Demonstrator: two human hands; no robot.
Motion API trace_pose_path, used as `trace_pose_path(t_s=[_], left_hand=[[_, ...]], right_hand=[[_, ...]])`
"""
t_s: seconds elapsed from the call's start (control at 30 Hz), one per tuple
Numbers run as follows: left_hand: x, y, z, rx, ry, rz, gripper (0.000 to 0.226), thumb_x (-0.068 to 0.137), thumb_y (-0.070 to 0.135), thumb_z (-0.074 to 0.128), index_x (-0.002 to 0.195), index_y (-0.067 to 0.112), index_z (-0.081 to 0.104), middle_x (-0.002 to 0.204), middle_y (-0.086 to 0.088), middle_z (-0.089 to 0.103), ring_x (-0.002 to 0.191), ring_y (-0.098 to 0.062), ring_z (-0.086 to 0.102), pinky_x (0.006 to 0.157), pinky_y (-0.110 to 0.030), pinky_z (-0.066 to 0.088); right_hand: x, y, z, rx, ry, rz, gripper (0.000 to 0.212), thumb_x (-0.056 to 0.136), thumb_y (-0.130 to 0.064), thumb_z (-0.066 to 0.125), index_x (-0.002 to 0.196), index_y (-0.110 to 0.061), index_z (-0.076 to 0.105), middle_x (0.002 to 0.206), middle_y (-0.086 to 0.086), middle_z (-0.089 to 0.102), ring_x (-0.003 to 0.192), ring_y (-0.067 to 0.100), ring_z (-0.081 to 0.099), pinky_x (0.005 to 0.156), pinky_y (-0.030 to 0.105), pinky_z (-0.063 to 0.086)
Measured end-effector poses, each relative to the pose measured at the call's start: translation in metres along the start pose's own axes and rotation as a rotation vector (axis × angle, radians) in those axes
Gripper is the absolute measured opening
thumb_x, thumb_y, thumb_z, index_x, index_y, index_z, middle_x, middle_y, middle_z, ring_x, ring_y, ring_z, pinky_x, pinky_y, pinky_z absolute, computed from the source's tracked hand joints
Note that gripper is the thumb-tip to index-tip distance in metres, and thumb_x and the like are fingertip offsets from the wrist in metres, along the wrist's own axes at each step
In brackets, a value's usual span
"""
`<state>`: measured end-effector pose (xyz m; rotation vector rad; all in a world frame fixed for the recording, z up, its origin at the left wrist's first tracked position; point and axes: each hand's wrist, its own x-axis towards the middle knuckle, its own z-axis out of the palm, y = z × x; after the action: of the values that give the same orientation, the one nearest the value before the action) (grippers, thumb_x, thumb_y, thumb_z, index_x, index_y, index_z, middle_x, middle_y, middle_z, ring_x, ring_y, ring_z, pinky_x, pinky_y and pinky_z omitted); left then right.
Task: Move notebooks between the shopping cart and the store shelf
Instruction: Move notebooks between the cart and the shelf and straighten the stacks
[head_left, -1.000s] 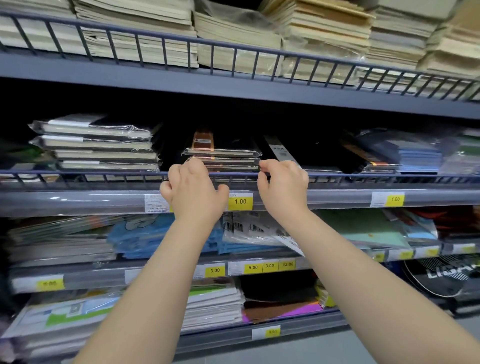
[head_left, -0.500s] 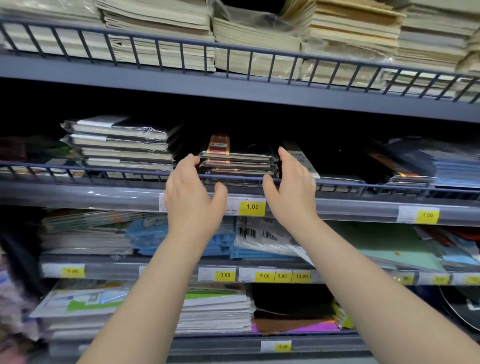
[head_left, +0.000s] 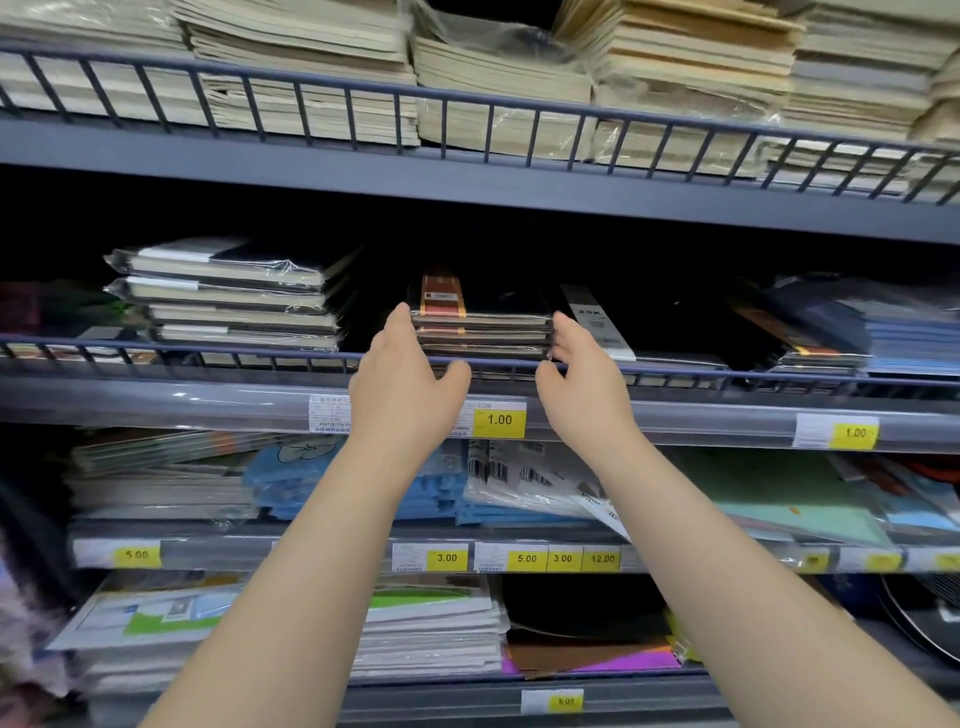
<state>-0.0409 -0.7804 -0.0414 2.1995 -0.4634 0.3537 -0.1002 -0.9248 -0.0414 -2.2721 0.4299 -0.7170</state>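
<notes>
Two bare hands reach up to the middle tier of a grey metal store shelf (head_left: 208, 400), flanking a short stack of dark, plastic-wrapped notebooks (head_left: 483, 332) that lies flat behind the blue wire rail (head_left: 156, 347). The left hand (head_left: 405, 384) stands at the stack's 9 o'clock side, fingers spread wide and its fingertips (head_left: 401, 314) touching or just beside the top left corner; the thumb sits on the rail below. The right hand (head_left: 584, 387) stands at 3 o'clock, also spread, its fingertips (head_left: 563, 322) against the stack's right edge. Neither hand has closed on anything: the stack lies between the two open palms, resting on the shelf. A yellow price tag reading 1.00 (head_left: 500, 420) sits at 6 o'clock from the stack, between the wrists. A taller pile of wrapped grey-edged notebooks (head_left: 234, 296) lies toward 9 o'clock, well apart.
</notes>
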Motion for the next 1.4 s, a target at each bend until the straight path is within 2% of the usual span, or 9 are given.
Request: trace_pose_path(t_s=[0.13, 0.27, 0.5, 0.67, 0.83, 0.93, 1.07, 1.23, 1.4], left_hand=[[0.008, -0.001, -0.002, 0.265, 0.049, 0.031, 0.073, 0.088, 0.031, 0.057, 0.145, 0.005, 0.020, 0.112, -0.009, 0.058, 0.097, -0.029, 0.055, 0.080, -0.038, 0.035], [0.014, -0.006, -0.006, 0.298, 0.036, 0.083, 0.056, 0.088, 0.026, 0.054, 0.133, 0.005, 0.028, 0.083, -0.005, 0.059, 0.076, -0.027, 0.053, 0.071, -0.035, 0.035], [0.016, -0.007, -0.010, 0.172, -0.020, 0.093, 0.050, 0.085, 0.021, 0.057, 0.127, 0.008, 0.034, 0.072, -0.004, 0.052, 0.073, -0.028, 0.054, 0.061, -0.033, 0.037], [0.016, -0.011, -0.011, 0.184, -0.069, 0.133, 0.058, 0.082, 0.021, 0.058, 0.133, 0.009, 0.032, 0.090, -0.010, 0.059, 0.084, -0.030, 0.056, 0.069, -0.038, 0.044], [0.010, -0.026, -0.030, -0.124, -0.287, 0.149, 0.083, 0.088, 0.027, 0.060, 0.152, 0.021, 0.007, 0.151, -0.004, 0.034, 0.134, -0.023, 0.039, 0.105, -0.038, 0.038], [0.001, -0.045, -0.053, -0.185, -0.054, 0.224, 0.062, 0.087, 0.020, 0.060, 0.143, 0.021, 0.035, 0.133, 0.002, 0.053, 0.119, -0.012, 0.050, 0.097, -0.028, 0.041], [-0.005, -0.091, -0.090, -0.056, 0.299, 0.301, 0.039, 0.084, 0.013, 0.059, 0.122, 0.010, 0.055, 0.113, -0.002, 0.057, 0.108, -0.022, 0.053, 0.095, -0.028, 0.037], [-0.001, -0.151, -0.111, 0.228, 0.407, 0.282, 0.068, 0.087, 0.023, 0.047, 0.147, 0.001, 0.026, 0.155, -0.020, 0.022, 0.143, -0.034, 0.021, 0.114, -0.046, 0.021], [0.018, -0.173, -0.111, 0.269, 0.313, 0.155, 0.069, 0.094, 0.030, 0.035, 0.153, 0.017, 0.003, 0.160, -0.015, -0.002, 0.147, -0.032, 0.007, 0.116, -0.053, 0.012]], right_hand=[[0.000, 0.002, 0.005, -0.036, 0.039, -0.019, 0.056, 0.096, -0.013, 0.045, 0.149, -0.021, 0.026, 0.145, -0.001, 0.045, 0.133, 0.019, 0.042, 0.108, 0.032, 0.036], [-0.001, 0.001, 0.014, -0.194, 0.112, -0.063, 0.055, 0.095, -0.019, 0.045, 0.147, -0.017, 0.029, 0.103, 0.004, 0.058, 0.113, 0.030, 0.052, 0.104, 0.051, 0.039], [-0.006, 0.005, 0.006, -0.096, 0.138, -0.030, 0.051, 0.095, -0.017, 0.049, 0.145, -0.021, 0.036, 0.137, 0.001, 0.052, 0.119, 0.018, 0.052, 0.092, 0.021, 0.036], [-0.003, 0.006, 0.020, -0.115, 0.208, -0.049, 0.050, 0.090, -0.017, 0.049, 0.139, -0.020, 0.041, 0.130, 0.002, 0.055, 0.124, 0.025, 0.048, 0.103, 0.047, 0.043], [-0.018, -0.017, 0.024, -0.190, 0.428, -0.153, 0.060, 0.085, -0.007, 0.055, 0.142, -0.010, 0.034, 0.140, 0.011, 0.039, 0.131, 0.025, 0.036, 0.108, 0.039, 0.032], [-0.027, -0.042, 0.040, -0.211, 0.407, -0.373, 0.059, 0.081, -0.009, 0.056, 0.138, -0.009, 0.040, 0.136, 0.012, 0.044, 0.127, 0.025, 0.037, 0.106, 0.040, 0.031], [-0.036, -0.074, 0.076, -0.241, 0.277, -0.539, 0.058, 0.082, -0.012, 0.057, 0.138, -0.009, 0.042, 0.139, 0.010, 0.046, 0.129, 0.023, 0.037, 0.108, 0.039, 0.030], [-0.042, -0.091, 0.119, -0.532, 0.169, -0.733, 0.064, 0.085, -0.030, 0.046, 0.144, -0.008, 0.034, 0.151, 0.011, 0.037, 0.139, 0.023, 0.021, 0.114, 0.041, 0.015], [-0.024, -0.106, 0.138, -0.696, 0.185, -0.802, 0.069, 0.085, -0.035, 0.046, 0.146, -0.009, 0.028, 0.154, 0.010, 0.031, 0.142, 0.024, 0.017, 0.116, 0.047, 0.013]])
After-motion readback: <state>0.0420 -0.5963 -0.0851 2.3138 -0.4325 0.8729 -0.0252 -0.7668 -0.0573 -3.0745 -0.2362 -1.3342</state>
